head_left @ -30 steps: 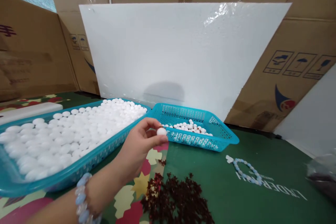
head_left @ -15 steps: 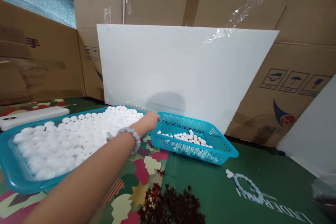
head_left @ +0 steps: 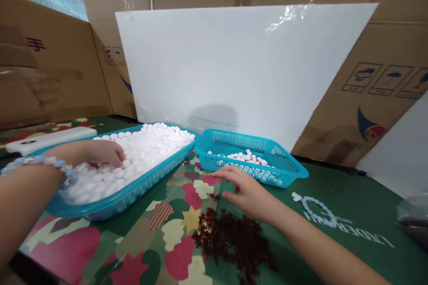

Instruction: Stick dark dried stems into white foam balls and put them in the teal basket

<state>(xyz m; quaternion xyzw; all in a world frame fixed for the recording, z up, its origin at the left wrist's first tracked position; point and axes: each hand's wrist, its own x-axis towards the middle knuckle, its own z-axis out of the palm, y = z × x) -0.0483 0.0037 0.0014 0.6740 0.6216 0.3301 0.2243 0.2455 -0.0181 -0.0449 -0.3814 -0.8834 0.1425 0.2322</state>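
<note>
My left hand point(head_left: 106, 153), with a beaded bracelet point(head_left: 43, 160) on the wrist, reaches into a large blue basket point(head_left: 123, 197) filled with small white balls point(head_left: 150, 142). Its fingers are curled down among the balls, and whatever they grip is hidden. My right hand point(head_left: 245, 189) hovers, fingers apart and holding nothing, in front of a smaller blue basket point(head_left: 287, 173). Inside that basket lies a layer of white balls point(head_left: 249, 157), some with dark reddish bits among them. Just below my right hand, a pile of dark red flakes point(head_left: 234, 242) lies on the table covering.
A blue-and-white beaded bracelet point(head_left: 319, 211) lies on the green surface at the right. A white flat device point(head_left: 50, 139) rests behind the large basket. A white board point(head_left: 227, 67) and cardboard boxes point(head_left: 53, 62) wall in the back. A clear plastic bag point(head_left: 413, 218) sits far right.
My left hand has moved from the smaller basket's left rim leftward into the large basket. My right hand has come into view from the lower right. The view has shifted slightly.
</note>
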